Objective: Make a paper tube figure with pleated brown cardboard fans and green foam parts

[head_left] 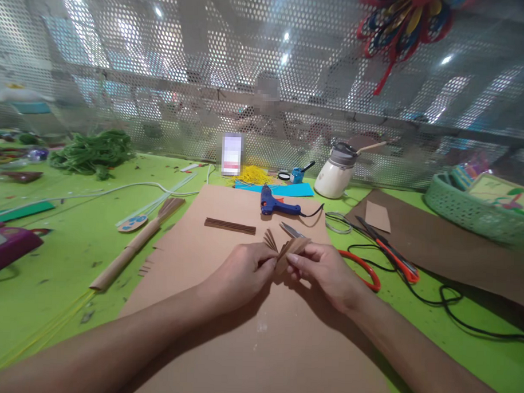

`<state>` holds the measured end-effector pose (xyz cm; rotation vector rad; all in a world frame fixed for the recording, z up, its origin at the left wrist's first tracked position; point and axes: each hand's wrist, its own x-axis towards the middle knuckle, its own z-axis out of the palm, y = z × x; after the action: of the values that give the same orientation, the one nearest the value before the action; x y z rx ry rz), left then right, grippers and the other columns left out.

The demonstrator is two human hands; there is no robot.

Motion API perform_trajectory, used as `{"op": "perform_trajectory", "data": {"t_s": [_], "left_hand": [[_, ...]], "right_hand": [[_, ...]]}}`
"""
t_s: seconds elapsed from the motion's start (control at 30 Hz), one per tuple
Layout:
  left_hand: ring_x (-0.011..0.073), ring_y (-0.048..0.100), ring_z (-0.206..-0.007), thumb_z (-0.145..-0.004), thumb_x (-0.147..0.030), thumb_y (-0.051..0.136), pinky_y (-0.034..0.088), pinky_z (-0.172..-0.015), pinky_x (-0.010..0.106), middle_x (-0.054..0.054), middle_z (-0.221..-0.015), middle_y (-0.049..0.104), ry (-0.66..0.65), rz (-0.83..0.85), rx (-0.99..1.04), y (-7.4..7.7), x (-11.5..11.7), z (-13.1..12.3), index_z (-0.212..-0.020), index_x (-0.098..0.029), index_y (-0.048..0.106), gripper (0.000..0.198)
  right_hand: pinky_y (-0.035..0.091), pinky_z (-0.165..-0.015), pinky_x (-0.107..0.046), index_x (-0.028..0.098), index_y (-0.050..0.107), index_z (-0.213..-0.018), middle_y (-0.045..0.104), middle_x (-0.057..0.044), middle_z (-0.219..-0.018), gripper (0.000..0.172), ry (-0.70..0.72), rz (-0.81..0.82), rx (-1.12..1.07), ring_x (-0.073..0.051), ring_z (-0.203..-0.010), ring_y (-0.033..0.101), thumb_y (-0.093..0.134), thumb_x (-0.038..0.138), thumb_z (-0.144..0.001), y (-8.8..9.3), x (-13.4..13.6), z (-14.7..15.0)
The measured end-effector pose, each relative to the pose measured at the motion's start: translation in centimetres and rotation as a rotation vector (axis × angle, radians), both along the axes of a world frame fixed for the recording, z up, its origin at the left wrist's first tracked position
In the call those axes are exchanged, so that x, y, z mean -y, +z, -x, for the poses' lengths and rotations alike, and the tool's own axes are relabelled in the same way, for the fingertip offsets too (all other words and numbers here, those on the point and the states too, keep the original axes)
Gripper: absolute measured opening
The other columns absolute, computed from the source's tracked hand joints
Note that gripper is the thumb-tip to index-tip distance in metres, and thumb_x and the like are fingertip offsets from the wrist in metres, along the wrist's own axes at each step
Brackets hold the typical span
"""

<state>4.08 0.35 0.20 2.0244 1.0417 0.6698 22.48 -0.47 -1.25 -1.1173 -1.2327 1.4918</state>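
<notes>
Both my hands meet over a brown cardboard sheet (224, 287) on the green table. My left hand (242, 270) and my right hand (323, 270) are closed in a pinch on a small pleated brown paper piece (286, 249), folded like a fan, held between them just above the sheet. A strip of folded brown paper (229, 225) lies flat on the sheet farther back. A blue glue gun (276, 205) rests at the sheet's far edge, its black cord running right.
Orange-handled scissors (384, 252) lie right of my hands beside another brown sheet (458, 249). A rolled paper tube (133, 246), a white pot (335, 173), a green basket (468, 212), green strands (94, 150) and a perforated metal screen (163, 72) surround the work area.
</notes>
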Motion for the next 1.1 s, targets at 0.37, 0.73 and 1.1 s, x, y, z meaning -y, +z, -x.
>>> {"op": "perform_trajectory", "data": {"t_s": [0.37,0.73,1.1], "left_hand": [[0.0137,0.057,-0.066,-0.087,-0.027,0.046,0.04,-0.058,0.022,0.003,-0.071,0.067,0.01,0.074,0.082,-0.1,0.4,-0.3,-0.074,-0.016,0.069,0.029],[0.0141,0.053,-0.057,-0.085,-0.026,0.046,0.035,-0.05,0.024,0.005,-0.062,0.064,0.107,0.115,0.117,-1.1,0.1,-0.4,-0.07,-0.014,0.068,0.03],[0.0105,0.052,-0.059,-0.089,-0.016,0.043,0.037,-0.057,0.023,0.001,-0.067,0.061,0.037,-0.397,-0.188,0.0,0.8,-0.1,-0.068,-0.015,0.059,0.027]], "right_hand": [[0.049,-0.052,-0.029,0.013,0.062,-0.065,0.061,0.0,-0.058,0.03,-0.007,0.109,-0.101,-0.011,-0.05,0.054,0.078,0.039,-0.069,-0.1,0.4,0.4],[0.049,-0.054,-0.028,0.012,0.063,-0.064,0.062,-0.001,-0.059,0.029,0.03,0.07,-0.028,-0.01,-0.051,0.053,0.074,0.038,-0.073,0.0,0.7,0.7],[0.047,-0.043,-0.027,0.013,0.06,-0.06,0.06,-0.002,-0.054,0.029,-0.048,0.134,-0.054,-0.011,-0.043,0.052,0.066,0.036,-0.075,0.2,1.4,1.5]]}}
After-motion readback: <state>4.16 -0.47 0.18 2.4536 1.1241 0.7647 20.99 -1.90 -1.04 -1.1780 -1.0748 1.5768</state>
